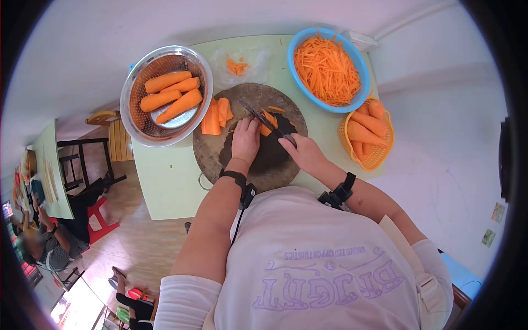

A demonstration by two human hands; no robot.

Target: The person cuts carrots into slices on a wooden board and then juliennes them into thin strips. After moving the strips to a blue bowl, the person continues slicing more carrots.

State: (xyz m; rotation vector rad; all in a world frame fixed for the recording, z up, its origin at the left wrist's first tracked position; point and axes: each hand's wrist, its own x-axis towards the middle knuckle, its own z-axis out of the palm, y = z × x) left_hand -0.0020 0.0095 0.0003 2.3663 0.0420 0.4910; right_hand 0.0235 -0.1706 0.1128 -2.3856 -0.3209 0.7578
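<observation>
My right hand [303, 154] grips the black handle of a kitchen knife [264, 120], its dark blade slanting up and left over a round chopping board [212, 152]. My left hand [246, 141] is closed on the board beside the blade, its bent fingertips pressed on carrot slices [264, 131], mostly hidden under fingers and knife. Cut carrot strips [269, 117] lie just past the blade. Flat carrot slabs [210, 120] rest on the board's left edge, left of my left hand. A dark wet patch [269, 154] covers the board's middle.
A metal colander [127, 104] with several peeled carrots stands left. Carrot scraps [236, 67] lie on a plastic bag behind the board. A blue basin [294, 71] of shredded carrot and a yellow basket [347, 144] of carrots stand right on the green table [170, 190]. People sit far left.
</observation>
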